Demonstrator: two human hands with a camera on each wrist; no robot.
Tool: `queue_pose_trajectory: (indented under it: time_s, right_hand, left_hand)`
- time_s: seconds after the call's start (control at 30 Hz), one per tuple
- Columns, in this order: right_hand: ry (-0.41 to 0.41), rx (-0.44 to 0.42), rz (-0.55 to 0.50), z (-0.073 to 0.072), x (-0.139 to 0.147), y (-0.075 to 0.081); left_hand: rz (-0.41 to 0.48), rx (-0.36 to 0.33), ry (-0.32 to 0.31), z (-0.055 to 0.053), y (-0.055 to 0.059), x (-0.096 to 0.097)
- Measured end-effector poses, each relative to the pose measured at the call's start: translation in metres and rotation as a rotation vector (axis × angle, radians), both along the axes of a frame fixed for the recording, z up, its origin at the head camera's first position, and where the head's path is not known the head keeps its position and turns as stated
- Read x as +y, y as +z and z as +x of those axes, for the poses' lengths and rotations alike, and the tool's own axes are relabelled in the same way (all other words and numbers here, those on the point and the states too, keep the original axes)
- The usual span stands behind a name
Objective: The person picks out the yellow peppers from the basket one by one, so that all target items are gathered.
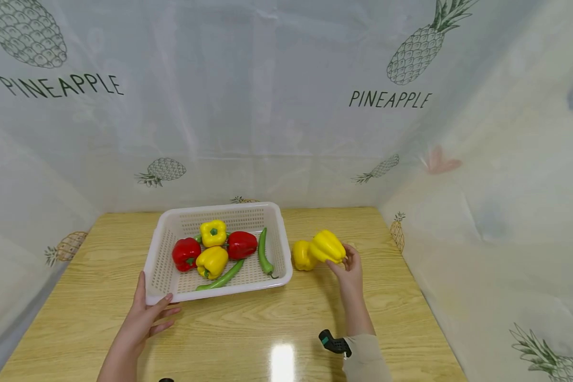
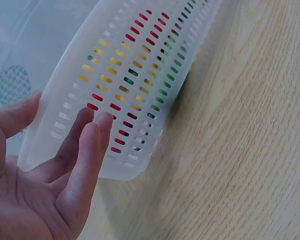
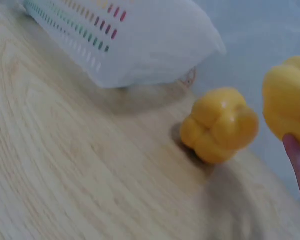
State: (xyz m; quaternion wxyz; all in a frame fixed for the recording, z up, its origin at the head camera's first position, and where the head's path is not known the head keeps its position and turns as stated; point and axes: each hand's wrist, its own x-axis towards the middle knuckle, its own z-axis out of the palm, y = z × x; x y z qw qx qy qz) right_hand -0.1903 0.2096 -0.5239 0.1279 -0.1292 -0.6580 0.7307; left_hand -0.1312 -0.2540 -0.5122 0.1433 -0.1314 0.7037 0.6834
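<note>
A white plastic basket (image 1: 219, 295) stands on the table with red bell peppers (image 1: 242, 245), yellow bell peppers (image 1: 212, 262) and green chili peppers (image 1: 263, 252) inside. My left hand (image 1: 145, 317) is at its near left corner, the relaxed fingers (image 2: 85, 160) spread around the corner and at least one touching the rim. To the right of the basket, my right hand (image 1: 350, 268) grips a yellow bell pepper (image 1: 327, 246) between thumb and fingers, raised off the tabletop. Beside it another yellow bell pepper (image 1: 303, 255) rests on the table, close to the basket's right wall.
The wooden table (image 1: 248, 339) ends at a hanging sheet (image 1: 267, 106) printed with pineapples, which surrounds the back and sides. A black strap mount (image 1: 335, 344) sits at my right wrist.
</note>
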Motion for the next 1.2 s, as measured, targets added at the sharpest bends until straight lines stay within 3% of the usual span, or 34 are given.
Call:
queue_pose_trajectory:
  time_s: [0.37, 0.9, 1.2]
  right_hand:
    - [-0.023, -0.020, -0.048, 0.004, 0.017, -0.013]
    - [-0.097, -0.073, 0.157, -0.013, 0.025, -0.039]
    - [-0.136, -0.052, 0.156, -0.020, 0.018, -0.049]
  left_hand:
    - [0.006, 0.000, 0.003, 0.000, 0.001, -0.001]
    - [0.000, 0.016, 0.010, 0.000, -0.001, 0.001]
    - [0.002, -0.005, 0.007, 0.000, -0.002, 0.000]
